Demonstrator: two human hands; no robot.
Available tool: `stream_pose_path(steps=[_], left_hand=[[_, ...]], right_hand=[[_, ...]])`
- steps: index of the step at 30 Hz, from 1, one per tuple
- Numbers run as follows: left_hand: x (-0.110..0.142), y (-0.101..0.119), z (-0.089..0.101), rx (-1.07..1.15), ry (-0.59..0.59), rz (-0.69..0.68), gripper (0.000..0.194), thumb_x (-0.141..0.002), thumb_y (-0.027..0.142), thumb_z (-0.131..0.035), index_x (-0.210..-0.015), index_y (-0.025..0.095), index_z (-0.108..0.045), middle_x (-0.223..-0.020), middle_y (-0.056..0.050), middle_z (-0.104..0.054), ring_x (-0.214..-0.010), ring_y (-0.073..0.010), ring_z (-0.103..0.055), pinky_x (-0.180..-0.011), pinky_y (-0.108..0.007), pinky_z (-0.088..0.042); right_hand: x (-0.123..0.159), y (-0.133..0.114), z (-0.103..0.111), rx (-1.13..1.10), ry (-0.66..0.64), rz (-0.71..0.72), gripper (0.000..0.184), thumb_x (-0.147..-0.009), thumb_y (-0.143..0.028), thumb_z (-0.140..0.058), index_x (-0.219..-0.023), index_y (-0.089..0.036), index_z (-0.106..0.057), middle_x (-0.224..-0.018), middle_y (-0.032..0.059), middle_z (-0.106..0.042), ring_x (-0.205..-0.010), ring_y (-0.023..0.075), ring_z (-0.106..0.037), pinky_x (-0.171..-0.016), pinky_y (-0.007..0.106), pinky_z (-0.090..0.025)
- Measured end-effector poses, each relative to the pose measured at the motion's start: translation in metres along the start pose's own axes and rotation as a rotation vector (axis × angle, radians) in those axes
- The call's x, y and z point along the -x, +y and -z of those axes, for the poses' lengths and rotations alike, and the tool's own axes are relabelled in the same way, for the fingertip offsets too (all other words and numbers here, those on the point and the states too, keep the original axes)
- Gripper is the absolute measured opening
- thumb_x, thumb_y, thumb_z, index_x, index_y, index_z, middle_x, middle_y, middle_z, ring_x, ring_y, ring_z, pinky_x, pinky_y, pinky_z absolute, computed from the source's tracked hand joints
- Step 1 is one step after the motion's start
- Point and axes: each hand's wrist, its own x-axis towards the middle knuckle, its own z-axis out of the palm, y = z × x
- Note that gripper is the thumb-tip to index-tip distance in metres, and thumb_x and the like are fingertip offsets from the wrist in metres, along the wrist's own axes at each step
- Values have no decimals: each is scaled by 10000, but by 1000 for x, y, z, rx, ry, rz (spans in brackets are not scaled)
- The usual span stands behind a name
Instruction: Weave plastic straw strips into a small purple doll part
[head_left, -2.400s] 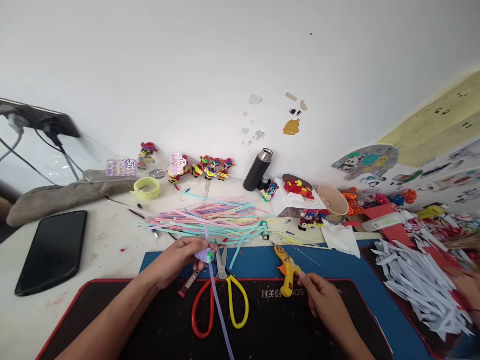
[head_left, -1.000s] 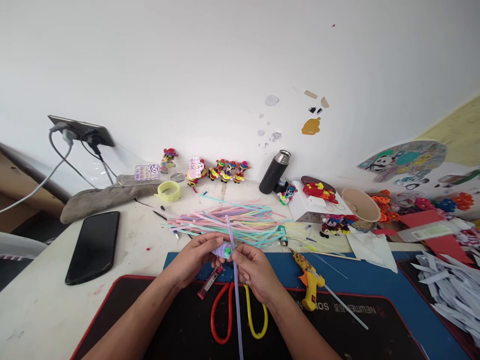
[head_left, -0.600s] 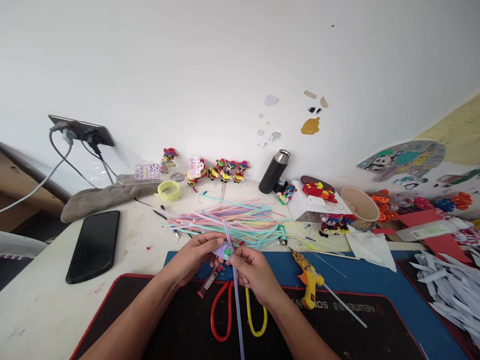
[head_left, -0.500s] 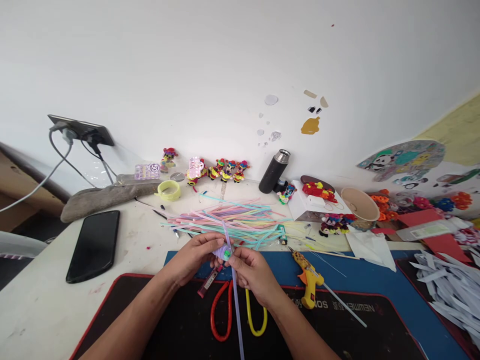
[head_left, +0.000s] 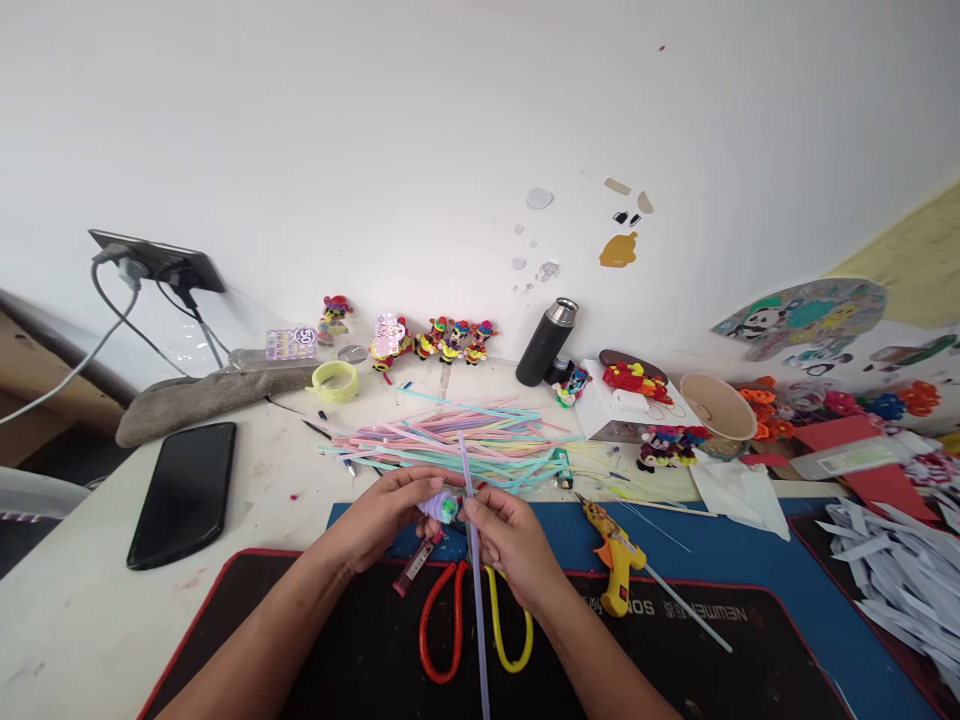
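My left hand (head_left: pixel 382 510) is closed round a small rolled bundle of lilac strip with a green centre (head_left: pixel 441 507). My right hand (head_left: pixel 510 535) pinches a long lilac paper strip (head_left: pixel 475 600) right beside that bundle; the strip runs upright past my fingers and down toward me. Both hands hover over the near edge of the blue mat (head_left: pixel 720 560). Beneath them lie scissors with one red and one yellow handle (head_left: pixel 472 625) and a small red tube (head_left: pixel 414 568).
A heap of pastel strips (head_left: pixel 450 440) lies just beyond my hands. A yellow glue gun (head_left: pixel 615 560) rests to the right, a black phone (head_left: pixel 184 492) to the left. Farther back stand a black flask (head_left: pixel 546 342), a paper cup (head_left: pixel 716 408), small figures (head_left: pixel 442 340), and white paper scraps (head_left: pixel 892 580).
My right hand left the glue gun and joined the left at the bundle, taking the lilac strip. In the last second the strip tilted slightly and the bundle turned a little.
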Motion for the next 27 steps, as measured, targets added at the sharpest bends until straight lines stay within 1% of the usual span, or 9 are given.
stream_pose_path(steps=[3,6,8,10,13,15,19,23,27], left_hand=[[0,2,-1,9,-8,9,345,-761,416,-884,-924,124,-797,-782,-50,-698,-594,-129,-612,-556,-230,-505],[0,2,-1,26,9,-12,345,-735,434,-904,-820,139,-747,-691,-17,-667,-540,-128,-626,-515,-217,-485],[-1,2,-1,25,19,-27,377,-723,463,-910,-796,145,-722,-621,1,-636,-504,-132,-623,-477,-212,-467],[-2,2,-1,15,14,-42,397,-723,484,-908,-814,147,-720,-599,7,-627,-484,-135,-619,-453,-212,-456],[-1,4,-1,-4,2,-43,395,-723,460,-914,-892,147,-742,-634,11,-636,-496,-126,-622,-468,-210,-469],[0,5,-2,-9,3,-21,410,-725,441,-918,-966,149,-760,-673,11,-652,-502,-110,-610,-485,-209,-476],[3,6,-5,26,-4,34,483,-719,421,-924,-1088,147,-773,-702,-1,-668,-507,-101,-588,-472,-202,-445],[1,3,-5,48,-27,52,464,-731,403,-913,-1087,130,-793,-694,-22,-667,-530,-114,-593,-468,-205,-436],[-2,-3,-4,26,-56,33,382,-776,396,-875,-1041,128,-815,-679,-35,-669,-549,-116,-583,-497,-207,-456]], right_hand=[[-2,0,3,21,61,24,509,-751,-646,-829,-748,-187,-609,-444,-121,-366,-373,44,-227,-386,222,-151],[-3,1,7,76,64,44,512,-758,-655,-815,-738,-191,-599,-476,-111,-381,-379,48,-248,-386,226,-170],[-3,3,8,105,66,54,513,-769,-661,-799,-738,-194,-590,-507,-104,-395,-393,52,-259,-393,230,-187],[-2,4,9,132,65,61,512,-780,-668,-783,-744,-197,-585,-530,-99,-398,-411,58,-261,-404,234,-198],[-2,5,11,185,59,73,501,-807,-668,-755,-750,-203,-576,-545,-94,-387,-443,74,-270,-431,240,-211],[-2,5,12,229,61,82,487,-828,-655,-738,-747,-207,-568,-555,-87,-390,-466,85,-284,-455,245,-222],[-1,3,13,340,58,110,438,-874,-604,-705,-767,-196,-590,-595,-60,-442,-534,110,-343,-515,258,-266],[3,1,10,446,46,125,393,-887,-541,-707,-754,-190,-593,-604,-53,-441,-571,120,-360,-540,264,-269],[5,1,8,434,22,113,388,-886,-541,-715,-766,-187,-610,-599,-53,-455,-552,115,-368,-525,260,-267]])
